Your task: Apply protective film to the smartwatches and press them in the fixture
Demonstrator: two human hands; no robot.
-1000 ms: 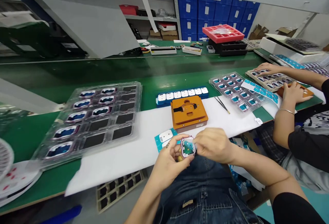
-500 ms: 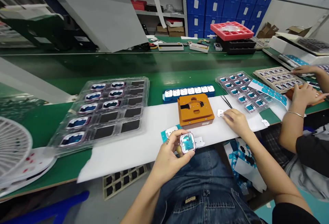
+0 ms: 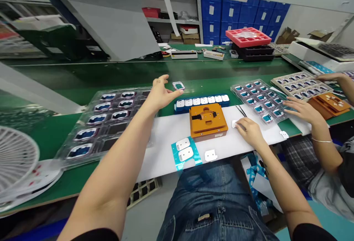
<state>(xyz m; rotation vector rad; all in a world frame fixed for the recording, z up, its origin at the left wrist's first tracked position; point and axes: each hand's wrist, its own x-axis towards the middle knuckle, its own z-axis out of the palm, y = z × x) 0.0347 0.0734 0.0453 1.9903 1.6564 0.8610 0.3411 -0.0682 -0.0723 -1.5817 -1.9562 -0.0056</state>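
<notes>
My left hand [image 3: 162, 95] is stretched over the bench, thumb and fingers apart. Just beyond its thumb a small rounded-square casing [image 3: 178, 86] with a teal face lies on the green surface. My right hand [image 3: 249, 132] pinches a small white cut-out piece [image 3: 234, 124] at the edge of the white sheet [image 3: 163, 160]. Between my hands stands an orange fixture block [image 3: 208, 120], with a blue holder [image 3: 202, 102] of white plates behind it. A teal film [image 3: 197, 156] with white pads and a loose white piece [image 3: 210, 155] lie in front. Black tweezers [image 3: 241, 111] rest near my right hand.
A clear tray [image 3: 155, 138] of casings is at left, beneath my left forearm. Another clear tray [image 3: 235, 87] sits at right, near a co-worker's hand [image 3: 302, 110]. Beyond are a beige tray [image 3: 301, 81] and second orange fixture [image 3: 329, 104]. A white fan [image 3: 16, 160] stands far left.
My left hand has moved from near my lap up and away across the bench. It has let go of the casing, which now lies behind the blue holder. My right hand stays about the same.
</notes>
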